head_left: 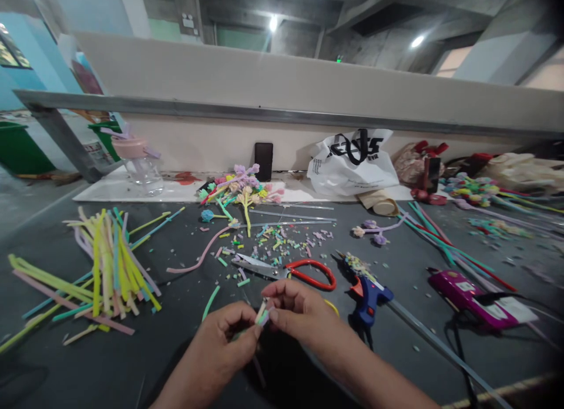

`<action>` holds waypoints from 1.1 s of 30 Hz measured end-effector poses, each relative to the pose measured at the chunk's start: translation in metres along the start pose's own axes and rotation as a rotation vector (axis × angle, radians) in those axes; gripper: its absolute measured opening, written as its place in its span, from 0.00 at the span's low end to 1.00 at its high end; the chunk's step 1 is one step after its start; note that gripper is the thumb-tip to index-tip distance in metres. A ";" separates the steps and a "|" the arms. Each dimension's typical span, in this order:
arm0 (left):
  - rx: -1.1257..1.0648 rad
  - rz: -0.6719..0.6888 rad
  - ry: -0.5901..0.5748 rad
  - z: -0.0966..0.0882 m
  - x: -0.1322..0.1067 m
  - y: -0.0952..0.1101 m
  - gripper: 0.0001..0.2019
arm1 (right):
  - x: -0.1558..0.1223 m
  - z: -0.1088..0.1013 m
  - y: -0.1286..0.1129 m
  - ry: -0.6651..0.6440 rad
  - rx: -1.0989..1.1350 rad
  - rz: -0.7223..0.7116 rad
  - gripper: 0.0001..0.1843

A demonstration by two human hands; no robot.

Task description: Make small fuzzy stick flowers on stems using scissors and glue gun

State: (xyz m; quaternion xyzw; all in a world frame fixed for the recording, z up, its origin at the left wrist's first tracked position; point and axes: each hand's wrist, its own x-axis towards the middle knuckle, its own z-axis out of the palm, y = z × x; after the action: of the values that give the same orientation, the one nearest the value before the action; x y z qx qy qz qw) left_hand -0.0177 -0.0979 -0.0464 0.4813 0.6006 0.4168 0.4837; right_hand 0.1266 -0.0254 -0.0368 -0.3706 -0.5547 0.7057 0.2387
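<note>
Low in the middle of the head view, both my hands meet over the dark table. Thumb and fingers of my left hand (224, 341) pinch short pastel pipe cleaner pieces (263, 317), cream, green and lilac. My right hand (302, 312) is closed on the same pieces from the other side; its fingertips partly hide them. Just beyond the hands lie scissors (315, 274) with red and yellow handles, blades apart. A blue glue gun (371, 303) with a long clear glue stick rests to the right of my right hand. Pipe cleaner offcuts (282, 238) are scattered behind the scissors.
Left stands a pile of long pipe cleaners (108, 262). Finished pipe cleaner flowers (247, 185) lie at the back, near a black phone (264, 160), a white bag (352, 165) and a pink-lidded jug (140, 168). A magenta device (473, 297) with a cable lies at right.
</note>
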 end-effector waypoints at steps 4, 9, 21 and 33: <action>0.015 0.007 -0.036 0.000 -0.001 0.002 0.07 | -0.001 -0.007 -0.007 -0.136 -0.037 0.049 0.09; 0.033 0.001 -0.039 0.000 -0.002 0.003 0.07 | -0.002 -0.005 -0.010 -0.099 -0.077 0.042 0.07; 0.036 0.004 -0.045 -0.001 -0.002 -0.002 0.09 | -0.003 -0.001 -0.010 -0.040 -0.182 -0.003 0.02; -0.005 -0.030 -0.061 0.000 0.001 -0.006 0.09 | 0.004 0.001 -0.001 -0.008 -0.155 0.000 0.03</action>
State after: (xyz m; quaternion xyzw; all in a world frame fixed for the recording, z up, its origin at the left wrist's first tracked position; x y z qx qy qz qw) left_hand -0.0187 -0.0977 -0.0522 0.4834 0.5916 0.3961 0.5094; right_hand 0.1231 -0.0232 -0.0369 -0.3850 -0.6086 0.6621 0.2071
